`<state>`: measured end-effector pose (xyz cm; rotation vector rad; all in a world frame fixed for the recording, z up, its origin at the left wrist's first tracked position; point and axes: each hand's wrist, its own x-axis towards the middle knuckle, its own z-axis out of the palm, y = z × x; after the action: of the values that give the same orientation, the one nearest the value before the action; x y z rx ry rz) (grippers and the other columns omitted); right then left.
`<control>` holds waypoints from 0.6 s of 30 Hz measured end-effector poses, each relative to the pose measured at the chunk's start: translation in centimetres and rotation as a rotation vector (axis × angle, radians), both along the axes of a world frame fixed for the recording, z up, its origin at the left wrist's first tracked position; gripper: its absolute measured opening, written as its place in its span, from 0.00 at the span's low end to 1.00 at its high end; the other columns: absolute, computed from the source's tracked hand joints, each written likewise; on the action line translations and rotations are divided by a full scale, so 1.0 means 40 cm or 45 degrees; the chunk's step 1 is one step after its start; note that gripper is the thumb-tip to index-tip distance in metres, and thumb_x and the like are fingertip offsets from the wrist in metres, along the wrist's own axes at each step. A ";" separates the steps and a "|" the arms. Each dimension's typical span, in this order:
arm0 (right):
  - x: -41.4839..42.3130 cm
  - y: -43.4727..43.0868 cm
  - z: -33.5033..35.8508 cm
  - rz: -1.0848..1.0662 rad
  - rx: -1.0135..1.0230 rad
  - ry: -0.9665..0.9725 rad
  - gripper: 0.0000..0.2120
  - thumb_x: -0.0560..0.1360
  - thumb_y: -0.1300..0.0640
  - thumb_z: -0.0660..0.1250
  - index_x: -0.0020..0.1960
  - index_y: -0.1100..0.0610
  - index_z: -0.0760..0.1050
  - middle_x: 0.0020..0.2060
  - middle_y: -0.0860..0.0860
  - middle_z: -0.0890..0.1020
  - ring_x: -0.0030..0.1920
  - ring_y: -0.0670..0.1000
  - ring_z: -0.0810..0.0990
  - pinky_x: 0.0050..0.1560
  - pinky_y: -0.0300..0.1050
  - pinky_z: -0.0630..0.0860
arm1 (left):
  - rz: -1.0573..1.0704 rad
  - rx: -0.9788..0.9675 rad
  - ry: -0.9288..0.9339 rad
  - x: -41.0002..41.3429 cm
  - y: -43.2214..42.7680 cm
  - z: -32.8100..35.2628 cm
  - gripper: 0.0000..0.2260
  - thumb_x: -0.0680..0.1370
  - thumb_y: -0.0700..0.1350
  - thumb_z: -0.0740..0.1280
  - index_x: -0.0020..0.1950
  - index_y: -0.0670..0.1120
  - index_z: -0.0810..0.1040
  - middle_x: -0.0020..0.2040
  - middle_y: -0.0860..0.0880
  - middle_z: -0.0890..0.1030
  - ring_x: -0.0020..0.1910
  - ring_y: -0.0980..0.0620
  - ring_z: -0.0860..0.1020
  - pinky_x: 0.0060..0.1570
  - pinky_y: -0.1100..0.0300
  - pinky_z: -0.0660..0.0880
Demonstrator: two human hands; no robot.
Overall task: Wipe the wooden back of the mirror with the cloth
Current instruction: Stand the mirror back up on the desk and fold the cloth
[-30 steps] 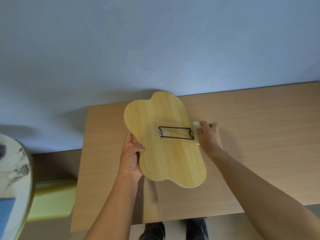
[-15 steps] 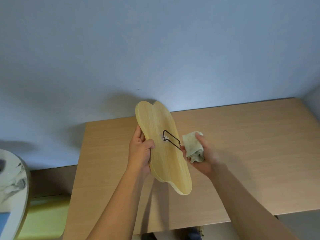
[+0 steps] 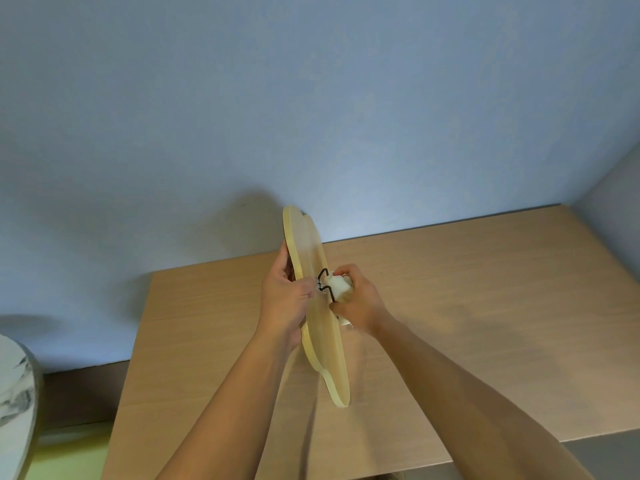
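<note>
The cloud-shaped mirror (image 3: 323,344) stands nearly on edge above the table, its pale wooden back turned to the right. A black wire stand (image 3: 325,284) sticks out from the middle of that back. My left hand (image 3: 285,299) grips the mirror's left edge, thumb on the wood. My right hand (image 3: 360,304) holds a bunched pale cloth (image 3: 337,287) pressed against the wooden back beside the wire stand. The mirror's glass side is hidden.
A light wooden table (image 3: 450,306) stands against a blue wall (image 3: 311,116). A round marble-patterned tabletop (image 3: 15,403) shows at the lower left, with a yellow-green surface (image 3: 69,455) beneath it.
The mirror went from lying flat to standing nearly on edge. My right hand picked up the cloth from the table and brought it onto the wooden back by the wire stand.
</note>
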<state>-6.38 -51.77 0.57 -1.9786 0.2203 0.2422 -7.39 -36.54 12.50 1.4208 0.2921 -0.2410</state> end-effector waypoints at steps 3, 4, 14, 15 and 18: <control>0.010 -0.022 -0.014 0.022 0.057 -0.001 0.29 0.62 0.54 0.75 0.58 0.36 0.70 0.49 0.45 0.81 0.43 0.58 0.84 0.33 0.65 0.83 | -0.002 0.033 0.007 0.000 -0.031 0.008 0.44 0.69 0.22 0.59 0.76 0.59 0.76 0.47 0.48 0.82 0.44 0.45 0.76 0.43 0.47 0.75; 0.014 -0.030 -0.017 0.040 0.072 -0.004 0.29 0.61 0.55 0.75 0.58 0.36 0.70 0.49 0.46 0.81 0.42 0.59 0.84 0.31 0.66 0.82 | -0.002 0.048 0.008 0.000 -0.042 0.009 0.44 0.69 0.22 0.60 0.75 0.60 0.76 0.47 0.47 0.81 0.44 0.45 0.76 0.42 0.47 0.75; 0.031 -0.190 0.021 0.196 -0.062 -0.083 0.30 0.65 0.60 0.77 0.57 0.35 0.69 0.52 0.44 0.78 0.44 0.52 0.82 0.25 0.41 0.78 | -0.050 0.265 -0.040 0.000 -0.202 0.001 0.43 0.73 0.23 0.63 0.81 0.59 0.69 0.52 0.56 0.81 0.35 0.61 0.76 0.35 0.66 0.75; 0.033 -0.203 0.020 0.207 -0.072 -0.084 0.31 0.65 0.60 0.78 0.57 0.35 0.69 0.53 0.46 0.79 0.45 0.53 0.82 0.29 0.45 0.81 | -0.054 0.300 -0.054 -0.002 -0.224 0.001 0.44 0.73 0.23 0.63 0.81 0.60 0.68 0.58 0.56 0.83 0.40 0.59 0.79 0.38 0.66 0.78; 0.036 -0.235 -0.002 0.210 -0.036 -0.048 0.30 0.68 0.63 0.78 0.60 0.40 0.70 0.56 0.52 0.81 0.50 0.57 0.83 0.43 0.58 0.85 | -0.057 0.385 -0.083 -0.007 -0.286 -0.001 0.46 0.73 0.23 0.63 0.83 0.60 0.64 0.72 0.47 0.80 0.64 0.40 0.81 0.58 0.51 0.82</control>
<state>-4.95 -61.17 0.50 -2.0301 0.0361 0.3091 -7.68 -47.99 12.47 1.7321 0.2504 -0.1917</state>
